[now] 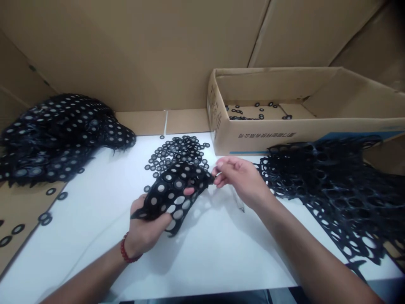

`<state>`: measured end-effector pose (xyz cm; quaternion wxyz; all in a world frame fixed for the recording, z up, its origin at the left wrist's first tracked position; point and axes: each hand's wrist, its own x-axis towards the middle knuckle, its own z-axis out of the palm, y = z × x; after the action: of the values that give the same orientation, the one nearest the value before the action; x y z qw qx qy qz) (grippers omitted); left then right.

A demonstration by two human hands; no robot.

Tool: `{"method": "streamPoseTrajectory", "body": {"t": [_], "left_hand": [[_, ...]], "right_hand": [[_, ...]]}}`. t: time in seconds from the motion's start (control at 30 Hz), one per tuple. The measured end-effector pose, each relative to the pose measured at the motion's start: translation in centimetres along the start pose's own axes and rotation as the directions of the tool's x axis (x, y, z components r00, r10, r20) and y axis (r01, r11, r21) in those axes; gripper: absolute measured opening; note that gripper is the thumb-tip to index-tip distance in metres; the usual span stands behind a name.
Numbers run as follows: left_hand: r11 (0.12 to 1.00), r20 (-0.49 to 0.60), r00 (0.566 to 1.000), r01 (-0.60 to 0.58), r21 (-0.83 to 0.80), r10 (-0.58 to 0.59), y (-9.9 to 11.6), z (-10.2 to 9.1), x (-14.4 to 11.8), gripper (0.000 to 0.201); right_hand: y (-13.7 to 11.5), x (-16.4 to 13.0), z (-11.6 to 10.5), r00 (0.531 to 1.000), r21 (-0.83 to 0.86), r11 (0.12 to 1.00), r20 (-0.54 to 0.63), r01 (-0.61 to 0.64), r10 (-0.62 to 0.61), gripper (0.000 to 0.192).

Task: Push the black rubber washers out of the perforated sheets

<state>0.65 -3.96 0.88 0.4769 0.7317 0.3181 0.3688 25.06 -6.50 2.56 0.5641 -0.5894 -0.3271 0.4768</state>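
Observation:
A black rubber sheet with round holes [164,184] is held up over the white table. My left hand [148,228], with a red bead bracelet at the wrist, is closed on its near left end; a fingertip pokes through one hole. At the sheet's right corner, my right hand [236,177] pinches with thumb and fingers. Behind the sheet lies a loose pile of small black rubber rings [180,151], partly hidden by it.
A heap of perforated black sheets [60,135] sits at the left. Emptied-looking black webbing [335,190] covers the table's right side. Behind it stands an open cardboard box [253,135] with rings inside. Stray rings [45,218] lie near the left edge. Cardboard walls [142,55] rise at the back.

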Motion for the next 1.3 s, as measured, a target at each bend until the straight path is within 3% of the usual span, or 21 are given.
{"method": "streamPoseTrajectory", "body": {"t": [0.07, 0.13, 0.2, 0.27, 0.33, 0.4, 0.47, 0.53, 0.6, 0.73, 0.83, 0.9, 0.97, 1.07, 1.13, 1.17, 1.23, 1.3], "left_hand": [[0.99, -0.04, 0.999, 0.02, -0.137, -0.026, -0.2, 0.2, 0.1, 0.034], [0.967, -0.037, 0.999, 0.012, -0.254, -0.022, -0.3, 0.3, 0.2, 0.038], [0.962, -0.033, 0.999, 0.006, -0.272, -0.016, -0.2, 0.3, 0.3, 0.039], [0.981, -0.072, 0.997, -0.014, -0.196, 0.0, 0.0, 0.4, 0.4, 0.036], [0.995, -0.097, 0.993, -0.068, -0.078, 0.061, 0.2, 0.4, 0.5, 0.034], [0.987, -0.106, 0.983, -0.144, 0.077, 0.151, 0.5, 0.5, 0.5, 0.035], [0.943, -0.108, 0.964, -0.208, 0.26, 0.243, 0.8, 0.5, 0.4, 0.032], [0.874, -0.088, 0.944, -0.256, 0.413, 0.318, 1.2, 0.5, 0.4, 0.024], [0.819, -0.054, 0.93, -0.292, 0.494, 0.364, 1.5, 0.6, 0.3, 0.016], [0.78, -0.003, 0.9, -0.375, 0.501, 0.435, 2.0, 1.0, 0.5, 0.017], [0.761, 0.038, 0.89, -0.411, 0.502, 0.455, 2.1, 1.3, 0.5, 0.019], [0.785, 0.017, 0.907, -0.373, 0.495, 0.42, 2.0, 1.3, 0.5, 0.015], [0.824, -0.002, 0.932, -0.32, 0.467, 0.363, 1.9, 1.1, 0.5, 0.014], [0.892, -0.042, 0.972, -0.193, 0.408, 0.23, 1.6, 0.8, 0.5, 0.013], [0.952, -0.096, 0.99, -0.067, 0.299, 0.1, 1.3, 0.5, 0.5, 0.016], [0.974, -0.115, 0.993, -0.012, 0.227, 0.039, 1.2, 0.3, 0.5, 0.018], [0.994, -0.123, 0.991, 0.058, 0.089, -0.047, 1.0, 0.1, 0.6, 0.022], [0.996, -0.125, 0.988, 0.093, 0.009, -0.091, 0.8, 0.1, 0.6, 0.025]], "right_hand": [[0.1, 0.3, -0.3, 0.975, -0.066, 0.991, -0.183, 0.119, -0.129, 0.012], [0.3, 0.3, -0.4, 0.946, -0.188, 0.964, -0.228, 0.19, -0.231, 0.009], [0.6, -0.1, -0.1, 0.952, -0.402, 0.888, -0.108, 0.221, -0.286, 0.008], [0.8, -0.8, 0.5, 0.947, -0.608, 0.748, 0.02, 0.265, -0.319, 0.013], [0.8, -1.7, 1.2, 0.916, -0.702, 0.631, 0.077, 0.33, -0.394, 0.018], [0.7, -2.6, 1.9, 0.842, -0.703, 0.56, 0.104, 0.439, -0.529, 0.021], [0.6, -3.5, 2.6, 0.736, -0.675, 0.46, 0.186, 0.577, -0.651, 0.02], [0.7, -4.3, 3.2, 0.64, -0.657, 0.332, 0.303, 0.677, -0.706, 0.021], [1.0, -4.7, 3.7, 0.573, -0.666, 0.221, 0.371, 0.712, -0.73, 0.017], [1.9, -4.9, 4.2, 0.501, -0.751, 0.041, 0.397, 0.659, -0.769, 0.012], [2.2, -4.9, 4.4, 0.501, -0.788, -0.016, 0.408, 0.616, -0.763, 0.016], [2.2, -5.0, 4.4, 0.547, -0.774, 0.036, 0.414, 0.633, -0.728, 0.021], [1.9, -5.0, 4.3, 0.645, -0.733, 0.187, 0.413, 0.655, -0.642, 0.026], [1.2, -5.0, 3.8, 0.819, -0.602, 0.555, 0.426, 0.574, -0.386, 0.028], [0.7, -4.7, 3.5, 0.89, -0.475, 0.787, 0.41, 0.393, -0.197, 0.03], [0.5, -4.6, 3.4, 0.914, -0.411, 0.862, 0.383, 0.297, -0.132, 0.031], [0.2, -4.2, 3.2, 0.952, -0.311, 0.939, 0.302, 0.149, -0.051, 0.03], [0.0, -3.8, 3.2, 0.975, -0.262, 0.961, 0.222, 0.087, -0.028, 0.027]]}}
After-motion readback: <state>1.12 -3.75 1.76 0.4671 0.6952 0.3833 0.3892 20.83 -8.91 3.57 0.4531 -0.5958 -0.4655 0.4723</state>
